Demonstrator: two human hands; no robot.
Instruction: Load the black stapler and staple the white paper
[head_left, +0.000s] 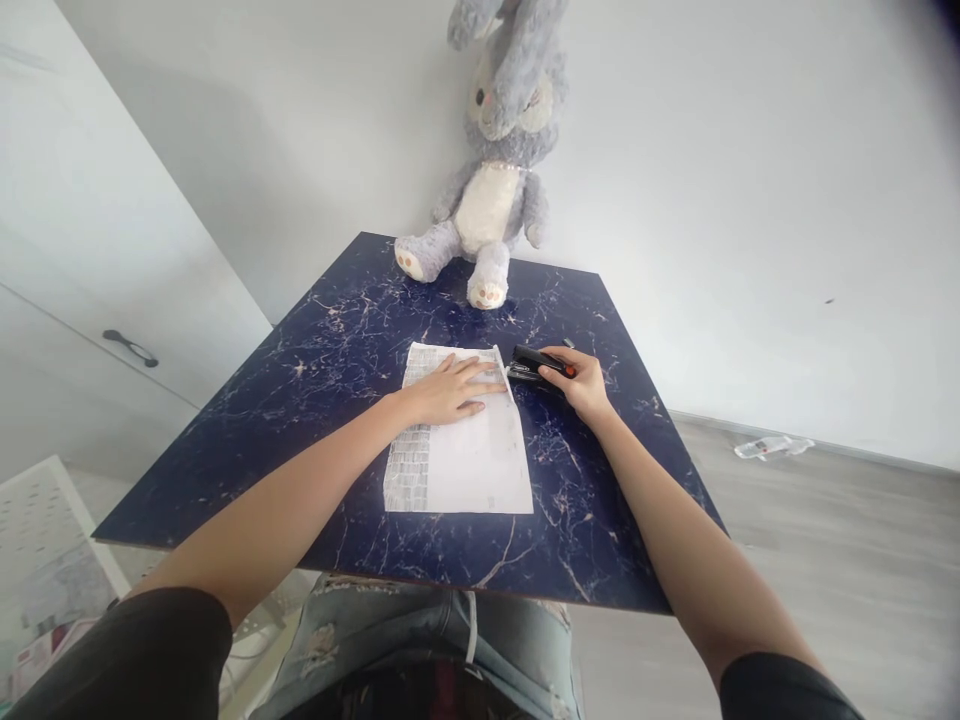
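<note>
A sheet of paper (480,465) lies on the dark blue marbled table, with a grey printed or drawn pattern down its left side. My left hand (454,390) rests flat on its upper part, fingers stretched out toward the right edge. In my right hand (581,385) is a black stapler (536,358) with an orange-red spot near its back end. Its jaws point left and sit at the paper's upper right edge, which looks slightly raised or folded there. Whether the paper is between the jaws I cannot tell.
A grey plush rabbit (487,200) sits at the back of the table (322,400) against the wall. Just beyond my right hand lies a small dark object (568,342). A white cabinet with a dark handle (130,348) stands left. Clear plastic packaging (772,447) lies on the floor at right.
</note>
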